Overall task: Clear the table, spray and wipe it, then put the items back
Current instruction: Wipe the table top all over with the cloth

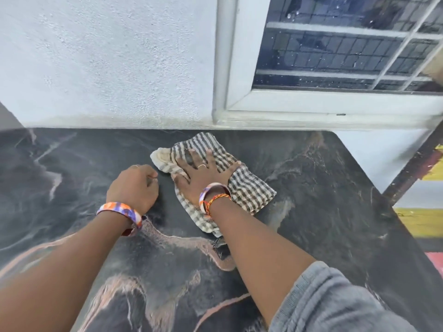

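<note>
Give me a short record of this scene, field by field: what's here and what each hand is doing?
setting: dark marbled table against a white wall, below a window
cloth: checked cloth lying crumpled flat on the table near the wall
right hand: right hand pressed flat on the cloth, fingers spread, a ring on one
left hand: left hand resting on the table beside the cloth, fingers curled, holding nothing visible
wrists: a colourful bangle on each
task stage: wiping; no other items on the visible tabletop

Checked cloth (242,188) — crumpled, seemingly damp — lies flat on the black marbled table (323,188) near the wall.
</note>
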Demonstrator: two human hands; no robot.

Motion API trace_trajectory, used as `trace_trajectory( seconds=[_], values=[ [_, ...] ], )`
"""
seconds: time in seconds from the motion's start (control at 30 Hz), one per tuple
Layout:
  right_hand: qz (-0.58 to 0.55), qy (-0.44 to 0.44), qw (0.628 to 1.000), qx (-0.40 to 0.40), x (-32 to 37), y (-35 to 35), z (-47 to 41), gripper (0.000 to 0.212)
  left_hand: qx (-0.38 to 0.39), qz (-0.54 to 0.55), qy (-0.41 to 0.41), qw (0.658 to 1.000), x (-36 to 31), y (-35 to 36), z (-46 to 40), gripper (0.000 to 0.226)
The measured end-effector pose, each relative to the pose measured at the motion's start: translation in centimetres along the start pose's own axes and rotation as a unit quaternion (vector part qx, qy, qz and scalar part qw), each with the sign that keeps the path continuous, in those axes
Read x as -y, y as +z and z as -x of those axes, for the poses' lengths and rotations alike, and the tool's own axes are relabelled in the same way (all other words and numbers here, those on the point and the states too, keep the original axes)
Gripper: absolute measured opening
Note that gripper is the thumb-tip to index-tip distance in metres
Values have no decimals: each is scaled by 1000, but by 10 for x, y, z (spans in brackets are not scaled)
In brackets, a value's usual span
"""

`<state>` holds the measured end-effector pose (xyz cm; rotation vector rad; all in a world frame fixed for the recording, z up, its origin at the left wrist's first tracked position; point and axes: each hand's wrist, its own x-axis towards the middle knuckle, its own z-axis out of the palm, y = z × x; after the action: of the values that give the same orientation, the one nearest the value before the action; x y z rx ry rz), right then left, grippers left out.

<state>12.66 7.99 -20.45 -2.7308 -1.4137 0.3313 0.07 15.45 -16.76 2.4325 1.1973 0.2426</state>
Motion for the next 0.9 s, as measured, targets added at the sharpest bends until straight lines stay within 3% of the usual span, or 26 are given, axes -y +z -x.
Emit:
trace_trajectory(
  seconds=[0.23,0.53,0.7,0.9],
  values=[
    [-51,186,981,-6,-74,0,84,63,36,-3,67,997,-20,11,49,25],
    [-150,449,879,-61,-143,22,268,62,25,-40,180,983,-37,7,142,25],
    [-162,493,850,-88,-129,36,337,55,28,-35,205,978,-15,-6,190,22],
    [-133,474,867,-75,-67,48,360,56,34,-36,167,985,33,-23,222,24]
  ],
)
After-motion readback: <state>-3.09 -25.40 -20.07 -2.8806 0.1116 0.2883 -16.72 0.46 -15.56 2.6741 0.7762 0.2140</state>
